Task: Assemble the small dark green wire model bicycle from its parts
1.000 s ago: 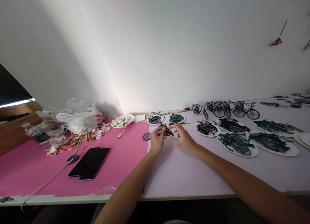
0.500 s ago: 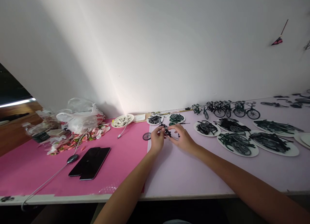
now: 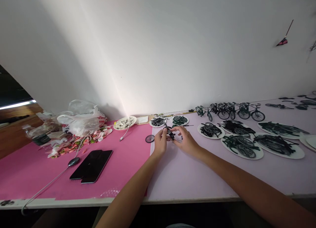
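A small black model bicycle part (image 3: 170, 132) is held up between my two hands, above the pale part of the table. My left hand (image 3: 161, 142) pinches it from the left with thumb and fingers. From the right, my right hand (image 3: 184, 140) grips its lower edge, with the index finger arched over it. The fingers cover some of the part. A loose black wheel (image 3: 149, 139) lies just left of my left hand. Behind my hands are two small plates, one with black parts (image 3: 158, 121) and one with green parts (image 3: 180, 120).
Assembled model bicycles (image 3: 258, 115) stand at the back right, behind several plates of parts (image 3: 259, 154). To the left lie two dark phones (image 3: 96, 167), a cable (image 3: 49, 184), a plastic bag (image 3: 82, 122), petals and a plate of white pieces (image 3: 125, 123).
The black part has turned slightly between my fingers and shows more of its side. My left fingers have straightened a little; both arms stay almost where they were.
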`<state>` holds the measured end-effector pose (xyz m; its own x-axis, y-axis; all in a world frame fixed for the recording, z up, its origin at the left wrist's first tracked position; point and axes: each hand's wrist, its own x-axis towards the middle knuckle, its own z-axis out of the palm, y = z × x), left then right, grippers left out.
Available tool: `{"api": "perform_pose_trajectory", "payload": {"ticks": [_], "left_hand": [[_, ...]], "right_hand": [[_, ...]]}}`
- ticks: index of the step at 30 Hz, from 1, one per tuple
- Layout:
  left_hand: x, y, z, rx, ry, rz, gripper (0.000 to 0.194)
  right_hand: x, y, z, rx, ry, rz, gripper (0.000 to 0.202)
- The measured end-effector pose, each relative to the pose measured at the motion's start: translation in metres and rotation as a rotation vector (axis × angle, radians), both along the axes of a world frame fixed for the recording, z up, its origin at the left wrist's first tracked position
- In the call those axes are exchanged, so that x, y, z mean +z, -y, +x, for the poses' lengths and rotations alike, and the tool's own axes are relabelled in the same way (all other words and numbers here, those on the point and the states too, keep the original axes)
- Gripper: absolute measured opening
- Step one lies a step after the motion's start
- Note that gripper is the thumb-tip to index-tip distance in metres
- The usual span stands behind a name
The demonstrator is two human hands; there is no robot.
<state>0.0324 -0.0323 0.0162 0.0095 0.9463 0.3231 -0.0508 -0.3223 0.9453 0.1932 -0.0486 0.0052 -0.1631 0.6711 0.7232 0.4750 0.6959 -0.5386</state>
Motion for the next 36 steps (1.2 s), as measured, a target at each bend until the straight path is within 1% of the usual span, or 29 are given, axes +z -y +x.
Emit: {"api": "perform_pose_trajectory", "payload": {"ticks": [3,7,12,16,19,26,28,30,31,33,36], "left_hand": [[0.003,0.004,0.000,-0.012,-0.009,-0.001,0.048],[0.002,0.005,0.000,0.020,-0.077,0.001,0.040],[-0.002,0.003,0.000,0.039,-0.099,-0.007,0.038],[-0.005,-0.001,0.001,0.034,-0.082,0.028,0.033],[-0.008,-0.003,0.001,0.039,-0.081,0.030,0.034],[-0.007,-0.003,0.002,0.075,-0.075,0.024,0.036],[-0.006,-0.002,0.003,0.082,-0.069,0.019,0.035],[-0.004,0.000,0.003,0.094,-0.069,0.014,0.036],[-0.003,0.001,0.003,0.102,-0.073,0.011,0.036],[-0.001,0.003,0.003,0.112,-0.082,-0.002,0.037],[0.000,0.005,0.003,0.113,-0.092,-0.014,0.037]], "right_hand": [[-0.001,-0.002,0.000,0.001,-0.001,0.021,0.040],[-0.002,-0.005,0.001,-0.008,-0.005,0.059,0.036],[0.000,-0.005,0.002,0.010,0.004,0.045,0.037],[0.001,-0.004,0.002,0.016,0.016,0.034,0.039],[0.002,-0.003,0.001,0.026,0.030,0.029,0.040],[0.011,0.006,0.003,0.076,0.056,0.093,0.038],[0.014,0.003,0.008,0.034,0.047,0.123,0.031],[0.015,-0.005,0.017,-0.058,0.069,0.160,0.022],[0.015,-0.011,0.022,-0.108,0.123,0.165,0.020],[0.014,-0.022,0.034,-0.243,0.256,0.111,0.019],[0.010,-0.034,0.051,-0.446,0.460,-0.030,0.020]]}}
